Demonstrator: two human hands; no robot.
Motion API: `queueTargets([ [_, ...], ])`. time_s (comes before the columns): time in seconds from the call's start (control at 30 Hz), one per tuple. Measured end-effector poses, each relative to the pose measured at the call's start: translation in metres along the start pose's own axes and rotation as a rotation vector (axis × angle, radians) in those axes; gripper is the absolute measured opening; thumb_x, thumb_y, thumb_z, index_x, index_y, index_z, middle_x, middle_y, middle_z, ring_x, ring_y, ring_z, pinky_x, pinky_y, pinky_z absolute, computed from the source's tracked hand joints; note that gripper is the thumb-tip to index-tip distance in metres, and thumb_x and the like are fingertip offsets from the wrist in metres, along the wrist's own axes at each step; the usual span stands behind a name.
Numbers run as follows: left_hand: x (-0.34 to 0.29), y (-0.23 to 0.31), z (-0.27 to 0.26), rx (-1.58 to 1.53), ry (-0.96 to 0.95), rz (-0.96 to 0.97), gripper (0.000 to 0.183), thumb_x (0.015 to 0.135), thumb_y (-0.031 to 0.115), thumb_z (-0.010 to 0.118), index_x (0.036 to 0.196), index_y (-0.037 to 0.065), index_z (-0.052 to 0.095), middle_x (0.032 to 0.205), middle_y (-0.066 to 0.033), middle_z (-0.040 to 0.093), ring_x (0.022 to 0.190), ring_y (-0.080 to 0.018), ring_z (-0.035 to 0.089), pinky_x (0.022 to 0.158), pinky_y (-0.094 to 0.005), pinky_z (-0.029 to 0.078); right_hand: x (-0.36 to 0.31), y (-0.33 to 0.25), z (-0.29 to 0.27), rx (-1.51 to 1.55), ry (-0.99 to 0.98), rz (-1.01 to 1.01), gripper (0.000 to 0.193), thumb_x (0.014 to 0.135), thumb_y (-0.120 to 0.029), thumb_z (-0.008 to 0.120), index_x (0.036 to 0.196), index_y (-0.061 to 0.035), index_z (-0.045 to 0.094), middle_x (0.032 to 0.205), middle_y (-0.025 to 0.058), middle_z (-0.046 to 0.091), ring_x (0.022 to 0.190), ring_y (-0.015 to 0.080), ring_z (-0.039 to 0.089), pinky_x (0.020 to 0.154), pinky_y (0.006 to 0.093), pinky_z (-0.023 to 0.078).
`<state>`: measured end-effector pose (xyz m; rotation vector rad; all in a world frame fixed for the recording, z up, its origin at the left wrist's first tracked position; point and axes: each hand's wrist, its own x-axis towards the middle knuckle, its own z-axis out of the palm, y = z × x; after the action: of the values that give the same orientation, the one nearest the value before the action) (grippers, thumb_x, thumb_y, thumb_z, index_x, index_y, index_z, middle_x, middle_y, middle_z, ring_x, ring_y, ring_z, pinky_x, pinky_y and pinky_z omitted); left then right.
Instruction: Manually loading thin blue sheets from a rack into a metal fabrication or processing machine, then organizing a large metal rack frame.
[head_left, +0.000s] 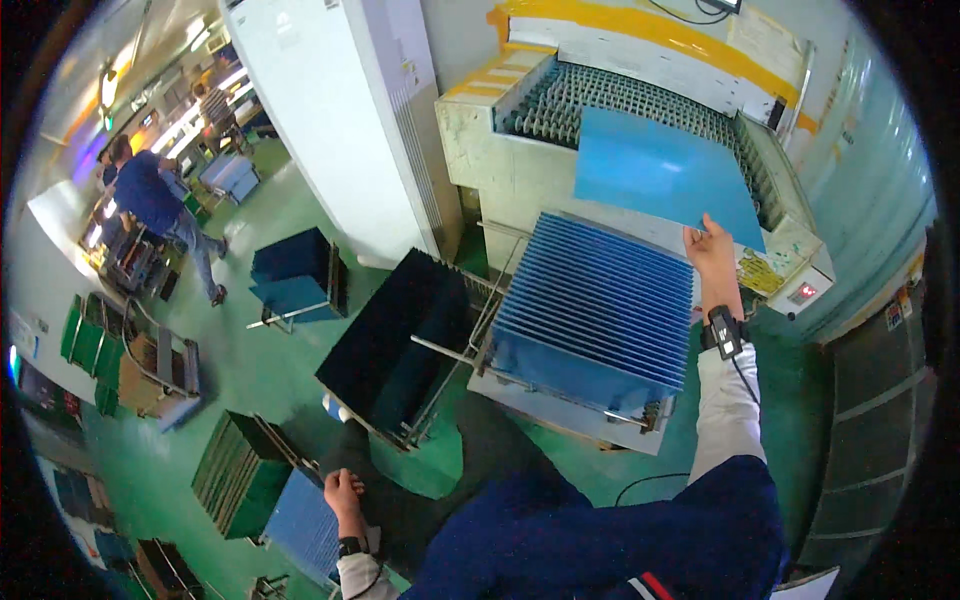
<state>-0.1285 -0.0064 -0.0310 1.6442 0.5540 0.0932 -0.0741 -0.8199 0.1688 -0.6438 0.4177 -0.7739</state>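
A flat blue panel [665, 175] lies over the roller bed of a conveyor machine [540, 100]. My right hand [710, 248] pinches its near right edge between thumb and fingers. Just below that panel stands a rack of upright blue panels [595, 310], set in close rows on a pale board. Low on the left, beside my leg, my left hand [343, 492] hangs with its fingers curled in, and nothing shows in it. Close by are a metal rod and a stack of light-blue panels [303, 525].
Left of the blue rack is a rack of dark panels [400, 340], with metal bars jutting between the two. A tall white cabinet [330, 120] stands behind. More racks [295, 275] and a cart [160, 375] sit on the green floor; a person [150, 190] stands far left.
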Motion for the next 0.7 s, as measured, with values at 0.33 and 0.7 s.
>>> queueTargets([
  [0.33, 0.001, 0.013, 0.002, 0.148, 0.043, -0.087, 0.017, 0.092, 0.015, 0.057, 0.091, -0.002, 0.056, 0.068, -0.0094, 0.059, 0.047, -0.0139, 0.054, 0.041, -0.0259, 0.044, 0.152, -0.010, 0.016, -0.631, -0.284, -0.045, 0.015, 0.093, -0.015, 0.058, 0.102, -0.0038, 0.058, 0.098, 0.0100, 0.065, 0.085, 0.0198, 0.061, 0.075, 0.0271, 0.052],
  [0.7, -0.001, 0.005, 0.021, 0.229, 0.084, -0.054, 0.020, 0.090, 0.019, 0.061, 0.089, -0.001, 0.059, 0.068, -0.0084, 0.061, 0.046, -0.0133, 0.055, 0.042, -0.0256, 0.044, 0.121, 0.000, 0.084, -0.840, -0.209, -0.110, 0.023, 0.088, -0.024, 0.061, 0.094, -0.0024, 0.062, 0.087, 0.0087, 0.066, 0.072, 0.0144, 0.061, 0.066, 0.0230, 0.047],
])
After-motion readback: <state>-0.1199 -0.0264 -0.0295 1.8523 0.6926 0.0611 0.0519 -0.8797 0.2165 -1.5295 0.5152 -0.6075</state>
